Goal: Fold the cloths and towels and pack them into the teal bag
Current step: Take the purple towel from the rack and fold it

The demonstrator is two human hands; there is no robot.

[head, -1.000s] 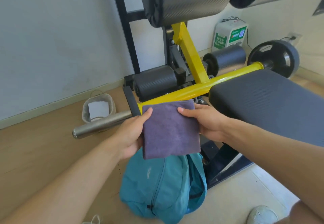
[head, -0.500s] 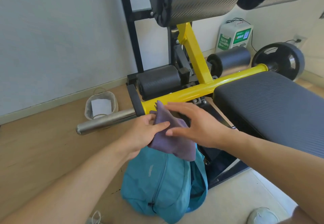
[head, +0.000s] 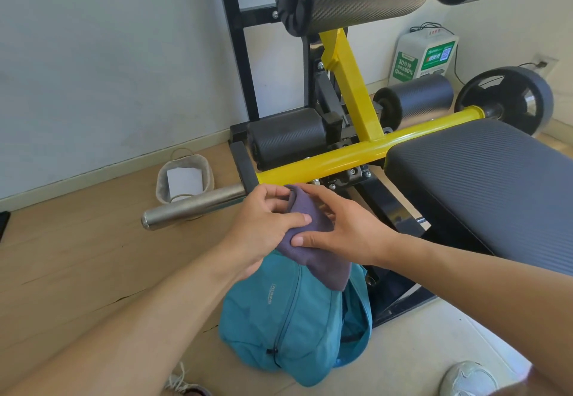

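Observation:
A folded purple cloth (head: 322, 259) hangs between both hands, just above the teal bag (head: 288, 324), which lies on the floor below with its top open on the right side. My left hand (head: 263, 228) grips the cloth's upper left edge, thumb across the front. My right hand (head: 347, 234) holds the cloth from the right, thumb pressing its front and fingers spread over its top. The cloth's lower end touches the bag's opening.
A yellow and black weight machine (head: 341, 159) stands right behind the hands, its steel bar end (head: 192, 209) pointing left. The padded bench (head: 483, 184) fills the right. A small grey basket (head: 186, 181) sits by the wall. Shoes (head: 468, 380) show at the bottom.
The cloth, held flat and spread a second ago, has been folded narrower and brought down to the bag's opening. Both hands have closed in together over it.

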